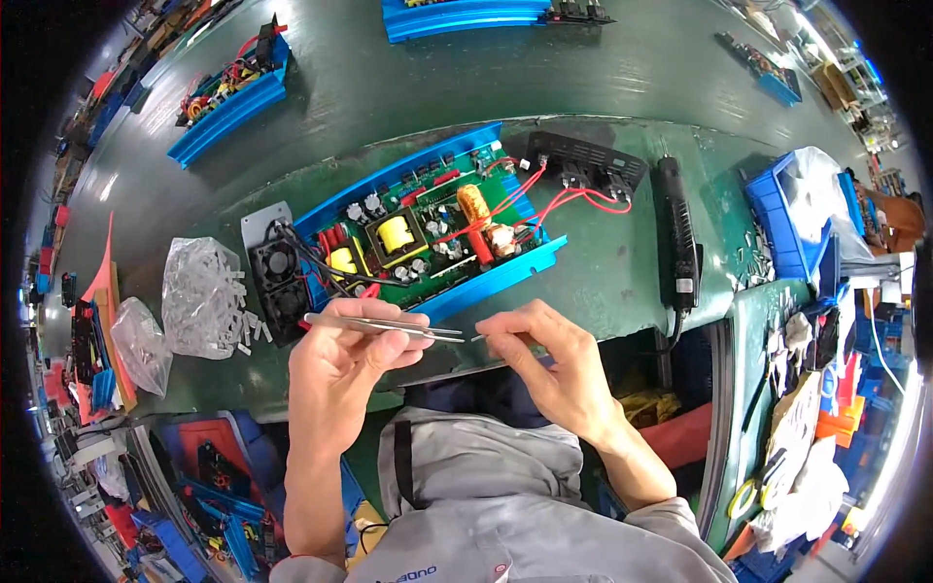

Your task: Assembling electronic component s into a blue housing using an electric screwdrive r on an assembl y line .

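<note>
**Tweezers meet small part, just short of the open power board**

Landmark: the blue-cased circuit board [428, 238] at mid-counter.

- Nearest, on the near side of the board: left hand [345, 355], grip closed around metal tweezers [384, 325], held level with tips pointing toward the other hand.
- Beside it, right hand [549, 364], thumb and forefinger pinched on a tiny pale part [478, 337]; too small to tell what kind. Part and tweezer tips sit just apart, not touching.
- Judgement: the step in hand looks like passing the part into the tweezer tips. The next move calls for a steady, fine alignment and a light squeeze; the part could easily slip.
- The board: long blue ribbed case, lid off, green board inside with yellow-wrapped coils, small capacitors and a copper-wound ring. Red wires run off its right end to a black socket panel [588, 165].
- At its left end: a black twin-fan plate [277, 277], then a clear bag of pale plastic pieces [199, 291].
- To its right: a black electric screwdriver [678, 233] lying on the green counter [622, 272].
- Beyond it: more blue cases [233, 97].
</note>
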Demonstrator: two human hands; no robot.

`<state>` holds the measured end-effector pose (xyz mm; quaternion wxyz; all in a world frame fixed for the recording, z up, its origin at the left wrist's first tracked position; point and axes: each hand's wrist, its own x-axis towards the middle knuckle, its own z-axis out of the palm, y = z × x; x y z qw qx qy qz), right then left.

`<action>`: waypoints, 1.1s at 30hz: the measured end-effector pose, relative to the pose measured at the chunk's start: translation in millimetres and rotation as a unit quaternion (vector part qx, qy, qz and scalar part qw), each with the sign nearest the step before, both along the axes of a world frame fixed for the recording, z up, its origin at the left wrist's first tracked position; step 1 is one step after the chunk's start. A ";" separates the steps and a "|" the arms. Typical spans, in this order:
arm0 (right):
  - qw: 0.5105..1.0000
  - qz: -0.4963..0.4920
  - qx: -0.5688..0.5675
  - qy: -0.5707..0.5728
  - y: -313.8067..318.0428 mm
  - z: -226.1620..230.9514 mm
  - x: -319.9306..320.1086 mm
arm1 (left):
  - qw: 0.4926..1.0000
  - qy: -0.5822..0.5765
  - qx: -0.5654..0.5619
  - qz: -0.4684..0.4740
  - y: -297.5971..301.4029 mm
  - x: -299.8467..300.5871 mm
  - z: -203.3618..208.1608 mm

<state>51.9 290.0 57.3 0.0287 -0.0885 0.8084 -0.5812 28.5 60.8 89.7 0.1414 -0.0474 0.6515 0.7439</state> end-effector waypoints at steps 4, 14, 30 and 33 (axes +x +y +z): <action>0.998 -0.009 -0.049 0.027 -5.5 0.8 1.6 | 1.000 0.014 -0.007 -0.010 5.0 2.7 2.4; 0.996 -0.010 -0.078 0.035 -4.1 -6.9 1.8 | 0.998 0.031 -0.057 -0.015 7.8 5.2 -3.8; 0.771 -0.417 0.432 0.214 109.9 -36.2 -9.4 | 0.903 0.320 -0.283 0.053 -2.9 -4.7 -29.8; 0.793 -0.399 0.428 0.170 133.4 -46.2 -4.8 | 0.885 0.360 -0.293 0.040 -8.0 -9.4 -40.4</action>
